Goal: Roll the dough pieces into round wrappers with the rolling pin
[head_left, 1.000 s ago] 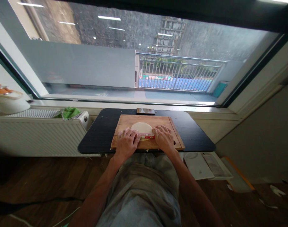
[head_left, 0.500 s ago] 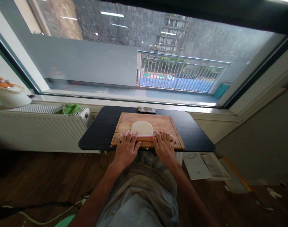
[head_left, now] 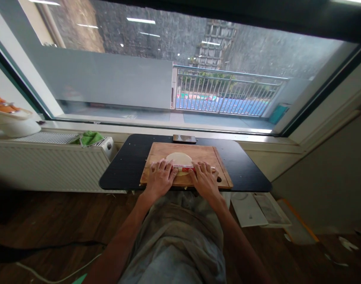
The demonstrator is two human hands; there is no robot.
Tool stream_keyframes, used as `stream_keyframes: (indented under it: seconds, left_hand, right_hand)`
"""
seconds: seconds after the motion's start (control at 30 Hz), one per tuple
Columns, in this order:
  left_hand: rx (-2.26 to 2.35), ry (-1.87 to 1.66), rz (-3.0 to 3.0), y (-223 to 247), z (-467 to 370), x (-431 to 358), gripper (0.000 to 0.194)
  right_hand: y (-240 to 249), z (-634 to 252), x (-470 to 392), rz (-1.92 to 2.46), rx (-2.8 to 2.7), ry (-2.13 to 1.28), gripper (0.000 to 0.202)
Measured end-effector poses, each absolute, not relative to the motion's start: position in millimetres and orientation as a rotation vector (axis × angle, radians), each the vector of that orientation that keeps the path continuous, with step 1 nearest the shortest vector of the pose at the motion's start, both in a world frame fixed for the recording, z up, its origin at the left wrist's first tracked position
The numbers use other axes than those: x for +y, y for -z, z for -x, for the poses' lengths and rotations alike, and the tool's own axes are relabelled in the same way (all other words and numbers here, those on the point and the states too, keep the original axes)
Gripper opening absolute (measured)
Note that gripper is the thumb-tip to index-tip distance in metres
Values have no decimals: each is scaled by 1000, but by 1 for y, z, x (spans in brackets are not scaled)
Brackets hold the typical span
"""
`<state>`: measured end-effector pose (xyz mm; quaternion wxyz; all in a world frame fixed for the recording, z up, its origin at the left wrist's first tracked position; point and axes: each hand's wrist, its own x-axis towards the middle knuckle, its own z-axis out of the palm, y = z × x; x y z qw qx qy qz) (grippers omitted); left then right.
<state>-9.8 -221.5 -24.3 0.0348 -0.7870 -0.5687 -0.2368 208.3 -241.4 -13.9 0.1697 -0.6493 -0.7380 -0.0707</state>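
A flat, round, pale sheet of dough [head_left: 179, 158] lies on a wooden cutting board [head_left: 224, 173]. Across the dough runs a rolling pin [head_left: 183, 168] with a red and white printed label, and dough shows on both its far and near sides. My left hand [head_left: 160, 176] rests over the pin's left part, fingers bent down onto it. The right part of the pin is under my right hand [head_left: 204, 176], held the same way. Between the two thumbs a short middle stretch of the pin shows; my fingers hide most of the rest.
Under the board stands a small black table [head_left: 118, 169], with a phone-like flat object [head_left: 184, 138] at its far edge. To the left is a white radiator [head_left: 50, 165] with a green cloth [head_left: 90, 138] on top. A large window rises behind. A cable [head_left: 58, 278] lies on the floor.
Both hands and the rolling pin have moved forward, away from my body, over the dough. The pin has turned, so more of its red and white label shows.
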Motion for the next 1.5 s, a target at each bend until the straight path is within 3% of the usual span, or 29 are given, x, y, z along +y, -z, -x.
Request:
stream_keyframes:
  seconds: [0.33,0.73,1.5]
  left_hand:
    - [-1714,776,2397,34,14,-250,49]
    - [-1686,772,2342,38,13,-242,44]
    - [-1789,737,2356,29,36,-221,53]
  right_hand:
    - [23,-206,-273,1747,-2075,276,48]
    - [33,-200,-290,1735,-2072,396,64]
    - [24,-173,-279,1771,-2104,262,60]
